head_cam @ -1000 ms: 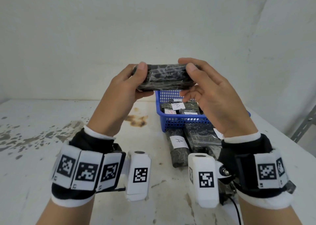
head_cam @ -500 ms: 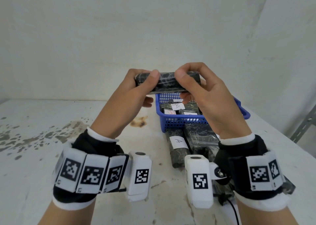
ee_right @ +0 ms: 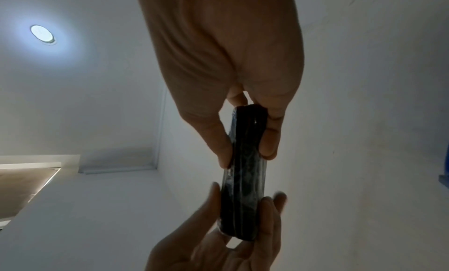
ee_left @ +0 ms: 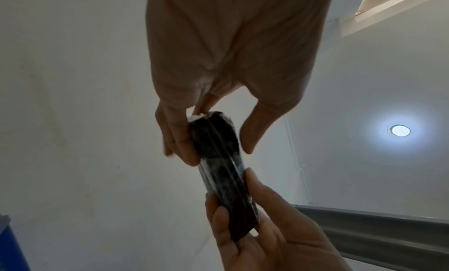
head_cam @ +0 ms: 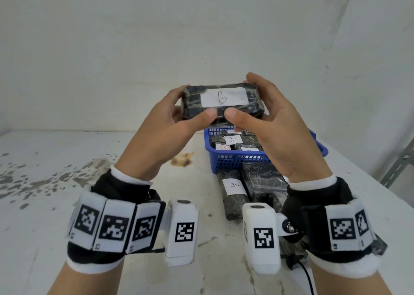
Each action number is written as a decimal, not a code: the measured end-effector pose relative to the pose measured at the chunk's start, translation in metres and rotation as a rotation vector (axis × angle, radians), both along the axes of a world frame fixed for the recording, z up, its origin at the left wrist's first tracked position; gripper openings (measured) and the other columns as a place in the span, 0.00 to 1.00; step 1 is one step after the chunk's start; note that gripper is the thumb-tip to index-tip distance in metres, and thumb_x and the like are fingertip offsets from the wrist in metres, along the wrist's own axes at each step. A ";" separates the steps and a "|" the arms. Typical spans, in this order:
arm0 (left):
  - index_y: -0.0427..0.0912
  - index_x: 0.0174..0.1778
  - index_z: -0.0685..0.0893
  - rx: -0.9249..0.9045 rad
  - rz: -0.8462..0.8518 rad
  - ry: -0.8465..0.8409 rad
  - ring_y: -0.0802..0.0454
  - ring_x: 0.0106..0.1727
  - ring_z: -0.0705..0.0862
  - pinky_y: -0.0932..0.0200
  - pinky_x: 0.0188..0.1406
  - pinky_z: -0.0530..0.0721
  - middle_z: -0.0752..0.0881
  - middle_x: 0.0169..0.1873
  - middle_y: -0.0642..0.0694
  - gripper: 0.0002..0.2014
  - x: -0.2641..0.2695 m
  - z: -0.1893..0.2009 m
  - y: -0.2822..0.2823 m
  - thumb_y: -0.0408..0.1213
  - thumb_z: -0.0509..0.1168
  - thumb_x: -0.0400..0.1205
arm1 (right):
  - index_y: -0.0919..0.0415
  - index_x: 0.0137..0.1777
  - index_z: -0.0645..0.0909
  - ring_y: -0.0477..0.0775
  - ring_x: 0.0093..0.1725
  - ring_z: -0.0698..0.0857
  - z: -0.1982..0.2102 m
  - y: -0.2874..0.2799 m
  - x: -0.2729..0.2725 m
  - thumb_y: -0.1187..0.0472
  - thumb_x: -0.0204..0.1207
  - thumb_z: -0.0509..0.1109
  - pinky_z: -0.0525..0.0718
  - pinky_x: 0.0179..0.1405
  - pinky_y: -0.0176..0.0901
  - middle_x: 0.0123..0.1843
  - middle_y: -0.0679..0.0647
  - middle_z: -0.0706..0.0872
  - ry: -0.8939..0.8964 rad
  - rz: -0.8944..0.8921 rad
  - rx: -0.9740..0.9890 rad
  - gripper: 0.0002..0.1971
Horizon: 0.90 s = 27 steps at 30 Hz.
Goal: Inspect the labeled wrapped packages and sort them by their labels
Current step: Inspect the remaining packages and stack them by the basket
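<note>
Both hands hold a black wrapped package (head_cam: 221,103) up in front of the wall, its white label marked "B" facing me. My left hand (head_cam: 177,113) grips its left end between thumb and fingers, and my right hand (head_cam: 257,106) grips its right end the same way. From the left wrist view the package (ee_left: 218,160) shows edge-on between both hands, as does the package (ee_right: 245,160) from the right wrist view. Below stands a blue basket (head_cam: 244,160) holding several labeled packages, one marked "B". A package labeled "A" (head_cam: 233,193) lies on the table before the basket.
More black wrapped packages (head_cam: 264,180) lie beside the "A" one, partly hidden by my right wrist. The white table (head_cam: 67,205) has grey stains at the left and a brown stain (head_cam: 182,160) near the basket. A metal shelf post (head_cam: 398,169) stands at the right.
The hands have turned the package from edge-on until its labeled face points at me; the "B" label now shows. Both thumbs have shifted to the near edge.
</note>
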<state>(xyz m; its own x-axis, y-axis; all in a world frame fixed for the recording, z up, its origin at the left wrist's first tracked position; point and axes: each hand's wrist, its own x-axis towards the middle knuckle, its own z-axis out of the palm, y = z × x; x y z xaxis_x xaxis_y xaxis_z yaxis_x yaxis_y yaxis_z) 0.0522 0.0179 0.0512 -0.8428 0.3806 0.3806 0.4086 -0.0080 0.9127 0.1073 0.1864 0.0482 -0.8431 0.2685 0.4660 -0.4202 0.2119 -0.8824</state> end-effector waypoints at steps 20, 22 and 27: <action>0.44 0.64 0.78 0.199 -0.100 -0.070 0.48 0.42 0.88 0.49 0.45 0.91 0.87 0.45 0.42 0.10 0.001 0.006 -0.006 0.36 0.59 0.87 | 0.47 0.71 0.78 0.55 0.32 0.79 0.006 0.007 0.005 0.57 0.82 0.70 0.77 0.26 0.39 0.41 0.48 0.89 0.000 0.122 -0.006 0.18; 0.46 0.59 0.78 0.189 -0.084 -0.070 0.48 0.40 0.87 0.48 0.44 0.91 0.87 0.44 0.44 0.07 0.002 0.006 -0.005 0.39 0.60 0.86 | 0.48 0.65 0.80 0.54 0.31 0.80 0.007 0.004 0.007 0.53 0.79 0.70 0.76 0.24 0.40 0.39 0.48 0.88 -0.006 0.114 -0.022 0.14; 0.48 0.56 0.77 0.148 -0.061 -0.030 0.49 0.35 0.86 0.50 0.38 0.89 0.87 0.39 0.45 0.07 0.004 0.004 -0.001 0.40 0.65 0.84 | 0.50 0.56 0.80 0.55 0.28 0.81 0.009 0.002 0.010 0.55 0.85 0.67 0.74 0.22 0.43 0.37 0.46 0.89 -0.017 0.060 -0.020 0.03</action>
